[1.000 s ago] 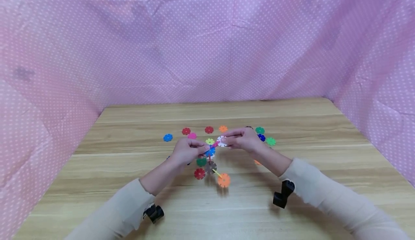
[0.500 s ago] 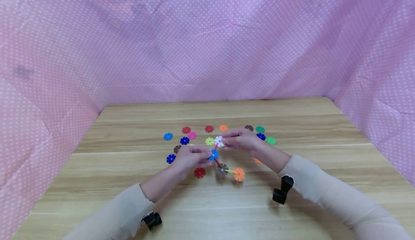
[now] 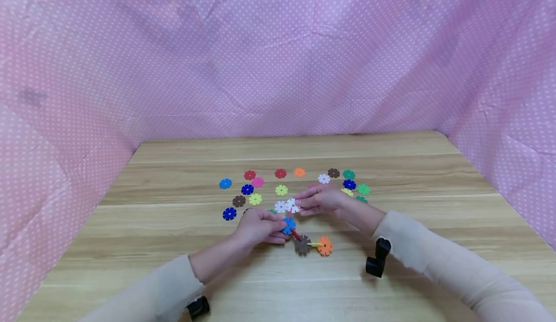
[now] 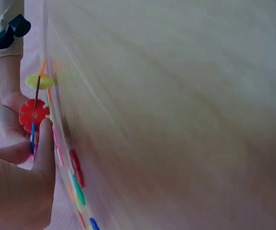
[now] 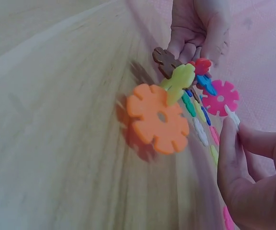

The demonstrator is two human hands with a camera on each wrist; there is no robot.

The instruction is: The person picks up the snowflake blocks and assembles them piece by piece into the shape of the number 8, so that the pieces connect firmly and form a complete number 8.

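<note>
A chain of joined discs lay between both hands. The left hand pinched its blue disc; the right hand pinched the white end disc. Many loose discs beyond the hands remained unjoined.

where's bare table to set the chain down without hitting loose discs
Bare wooden table lies toward the near edge, between the sleeves. A bare strip also runs behind the red flat disc, up to the pink dotted cloth. Crowded: between both hands and that far row.
</note>
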